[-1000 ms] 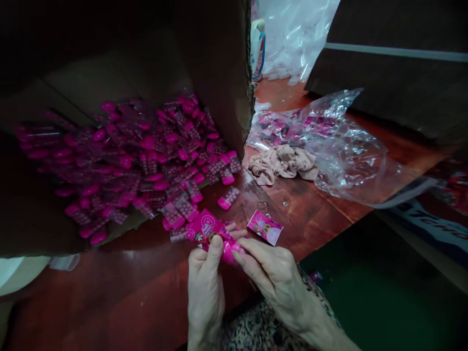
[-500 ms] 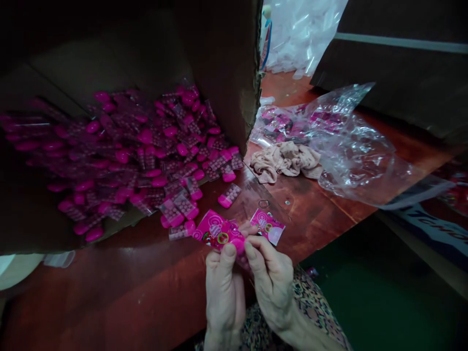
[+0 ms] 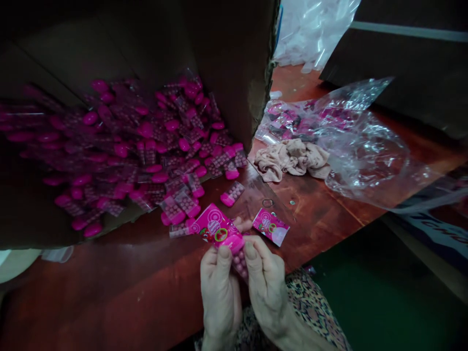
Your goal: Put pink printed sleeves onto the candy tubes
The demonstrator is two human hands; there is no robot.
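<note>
The left hand (image 3: 219, 297) and right hand (image 3: 266, 287) pinch a light, slippery sachet (image 3: 215, 226) around a pink-capped tube (image 3: 239, 261) near the table's (image 3: 321, 204) front edge; the stiff cap looks easiest to grip.

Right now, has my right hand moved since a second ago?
Yes, your right hand has shifted slightly left, judged against the loose pink sachet on the table.
</note>
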